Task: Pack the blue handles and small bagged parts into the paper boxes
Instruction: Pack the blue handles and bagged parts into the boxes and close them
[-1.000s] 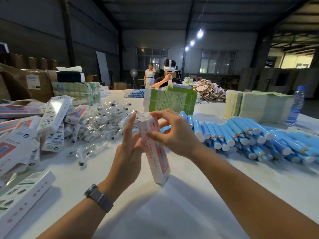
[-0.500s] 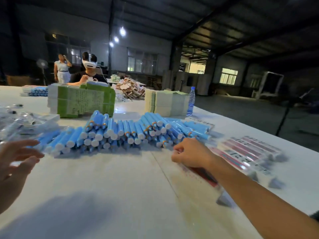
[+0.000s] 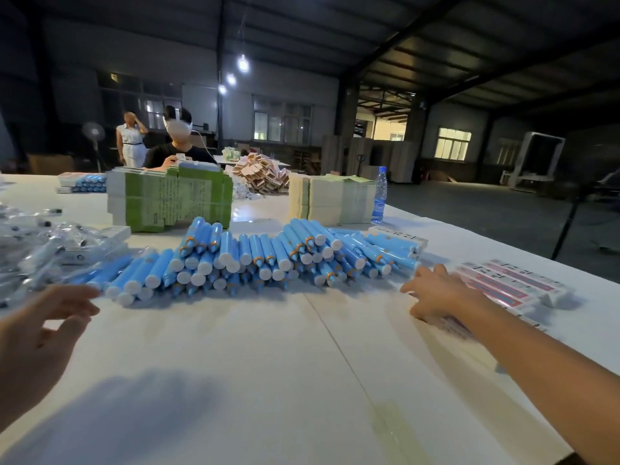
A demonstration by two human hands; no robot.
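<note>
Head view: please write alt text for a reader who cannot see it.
Two open hands, left and right, reach over a white table toward a pile of blue handles. The right hand rests on a packed box, beside more boxes; bagged parts lie at left.

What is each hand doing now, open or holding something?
Left hand: open, holds nothing.
Right hand: open, fingers resting on a packed box.

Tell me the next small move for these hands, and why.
Probably lift the right hand off the box it rests on beside the packed boxes and reach for a blue handle. The left hand hovers open, holding nothing.
</note>
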